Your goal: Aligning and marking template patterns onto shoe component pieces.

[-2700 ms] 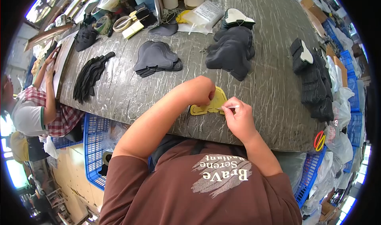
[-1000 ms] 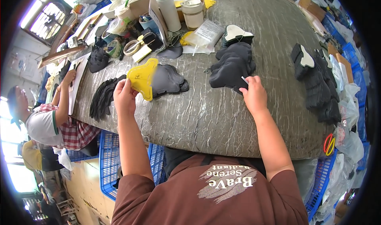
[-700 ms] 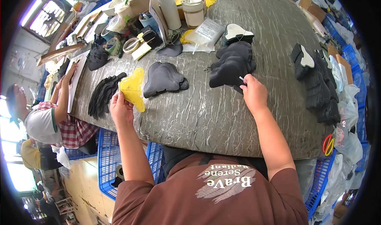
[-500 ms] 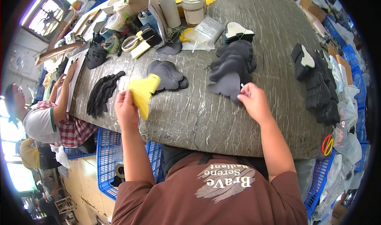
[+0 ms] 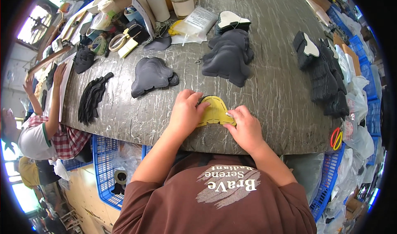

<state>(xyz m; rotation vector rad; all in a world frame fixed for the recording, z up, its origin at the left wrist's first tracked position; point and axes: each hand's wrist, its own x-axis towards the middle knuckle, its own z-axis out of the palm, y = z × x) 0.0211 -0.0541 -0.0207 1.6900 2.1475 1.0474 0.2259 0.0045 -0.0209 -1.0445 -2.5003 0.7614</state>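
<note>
Over the table's near edge my left hand (image 5: 187, 110) is closed on the left side of a yellow curved template (image 5: 214, 106) with slots cut in it. My right hand (image 5: 247, 126) pinches the template's right end; a small whitish tip shows at its fingers, too small to name. A dark edge peeks out behind the template by my left fingers, and the rest of that piece is hidden. Beyond my hands lie a fanned stack of dark grey cut pieces (image 5: 227, 58) and a smaller pile of similar pieces (image 5: 151, 75).
Black strips (image 5: 94, 99) lie at the left, and stacked dark pieces (image 5: 324, 77) at the right. Scissors (image 5: 336, 139) with red and yellow handles rest at the right edge. A tumbler (image 5: 156, 2) and a lidded cup (image 5: 182, 2) stand far back. Another person (image 5: 39, 124) works at left.
My left hand has brought the yellow template rightward to the middle. My right hand has drawn a dark grey piece off the stack toward me, and both hands now meet at the template.
</note>
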